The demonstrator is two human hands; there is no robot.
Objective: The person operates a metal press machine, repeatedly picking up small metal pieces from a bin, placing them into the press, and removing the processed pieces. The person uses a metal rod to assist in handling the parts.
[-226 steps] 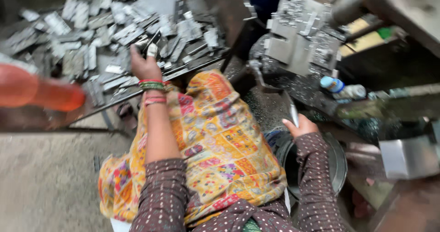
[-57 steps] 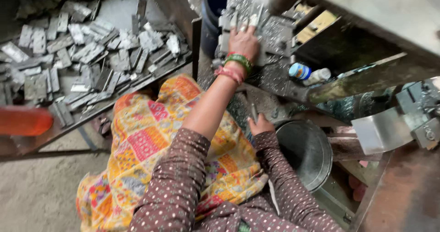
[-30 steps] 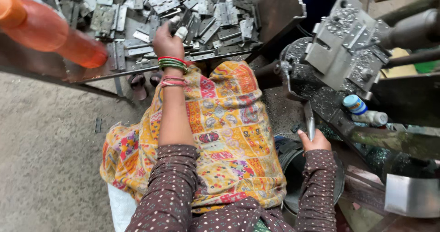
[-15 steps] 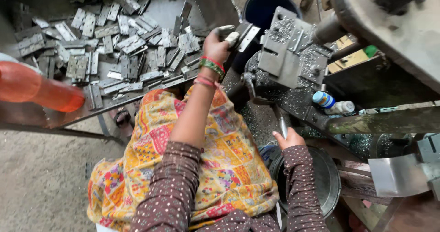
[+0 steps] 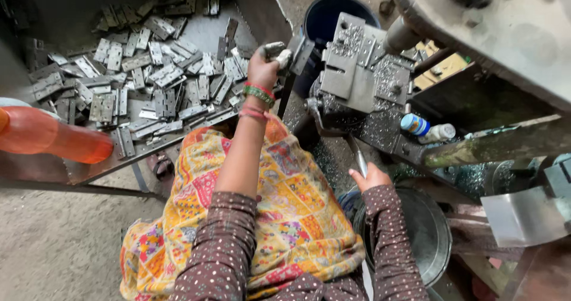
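My left hand (image 5: 265, 67), with green and red bangles at the wrist, is raised and closed around a small grey metal hinge piece (image 5: 277, 52), held between the pile of hinges (image 5: 148, 81) and the grey machine fixture (image 5: 357, 75). My right hand (image 5: 370, 177) grips a slim metal lever handle (image 5: 358, 155) that runs up to the machine's base. A yellow patterned cloth (image 5: 285, 212) covers my lap below both arms.
A metal tray (image 5: 95, 167) holds several flat hinges at left. An orange bottle (image 5: 53, 137) lies at its front edge. A dark blue bucket (image 5: 331, 17) stands behind the machine, a round metal bowl (image 5: 428, 235) at lower right, a small capped bottle (image 5: 423, 128) beside metal shavings.
My left hand went from the hinge pile toward the machine with a piece in it. My right hand stayed on the lever handle. The camera shifted.
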